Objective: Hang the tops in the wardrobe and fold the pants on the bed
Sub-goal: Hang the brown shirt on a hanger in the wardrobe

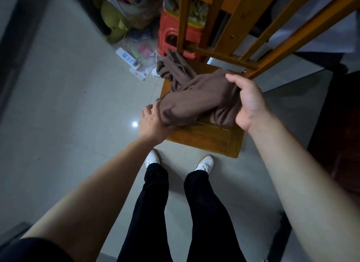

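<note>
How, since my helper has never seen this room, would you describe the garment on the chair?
Find the wooden chair standing before the person's white shoes. On its seat lies a crumpled brown garment, gripped by the left hand and right hand. It is the only soft, brown thing there; the stool behind is red plastic.
</note>
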A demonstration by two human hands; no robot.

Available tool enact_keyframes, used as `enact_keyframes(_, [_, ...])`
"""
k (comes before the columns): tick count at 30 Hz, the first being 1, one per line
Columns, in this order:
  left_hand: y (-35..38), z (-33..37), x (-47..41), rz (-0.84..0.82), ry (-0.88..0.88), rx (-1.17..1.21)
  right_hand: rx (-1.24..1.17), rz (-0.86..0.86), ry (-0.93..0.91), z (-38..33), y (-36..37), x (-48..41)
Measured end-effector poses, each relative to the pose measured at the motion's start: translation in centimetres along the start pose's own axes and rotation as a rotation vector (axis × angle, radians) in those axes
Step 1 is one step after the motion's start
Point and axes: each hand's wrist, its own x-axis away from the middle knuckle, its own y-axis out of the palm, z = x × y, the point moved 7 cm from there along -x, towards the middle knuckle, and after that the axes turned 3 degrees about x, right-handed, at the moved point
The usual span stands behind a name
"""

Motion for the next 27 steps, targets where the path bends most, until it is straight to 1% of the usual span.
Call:
enact_keyframes(2, [0.4, 0.7, 0.4, -0.051, -0.001, -0.032, -0.07, -0.011, -0.028, -1.4, 0.4, 2.2])
enact_keyframes(3, [0.5, 1.1, 0.4, -0.049, 0.004, -0.029, -0.101, 0.0, -0.059, -2.2, 0.2, 3.1])
enact_keyframes(5, [0.2, 2.6, 0.3, 0.003, 0.072, 0.02, -0.166, 0.018, -0.12, -3.8, -0.3, 4.7])
enact_keyframes(6, [-0.2, 3.5, 0.4, 0.034, 0.096, 0.097, -0.206, 0.021, -0.139, -4.4, -0.5, 5.5])
enact_keyframes(7, [-1.0, 4.5, 0.8, 0.06, 0.082, 0.207, -0.235, 0.024, -0.156, -5.1, -0.9, 6.2])
enact_keyframes(9, [-3.2, 6.0, 1.6, 0.109, -0.023, 0.433, -0.281, 0.051, -0.202, -6.7, -1.8, 7.3])
enact_keyframes(11, [-6.7, 6.9, 2.4, 0.213, -0.112, 0.56, -0.283, 0.09, -0.243, -8.5, -2.5, 8.7])
enact_keyframes(13, [-11.2, 7.4, 3.1, 0.309, -0.144, 0.626, -0.23, 0.161, -0.267, -10.1, -3.1, 10.4])
enact_keyframes(15, [-16.0, 8.1, 3.9, 0.365, -0.127, 0.668, -0.246, 0.25, -0.292, -11.7, -3.8, 12.0])
enact_keyframes(17, [-20.8, 9.2, 4.9, 0.406, -0.068, 0.673, -0.296, 0.275, -0.283, -13.0, -3.6, 13.5])
enact_keyframes(20, [-27.4, 11.4, 7.0, 0.39, -0.001, 0.731, -0.353, 0.235, -0.282, -14.7, -2.2, 15.8])
enact_keyframes(23, [-32.3, 13.0, 8.7, 0.283, -0.004, 0.896, -0.391, 0.164, -0.351, -16.7, 0.1, 18.5])
enact_keyframes(25, [-35.3, 14.7, 10.9, 0.224, 0.018, 1.008, -0.324, 0.138, -0.408, -18.0, 1.5, 20.2])
enact_keyframes(27, [-38.4, 16.6, 14.0, 0.218, 0.068, 1.063, -0.163, 0.112, -0.445, -18.7, 2.9, 22.0])
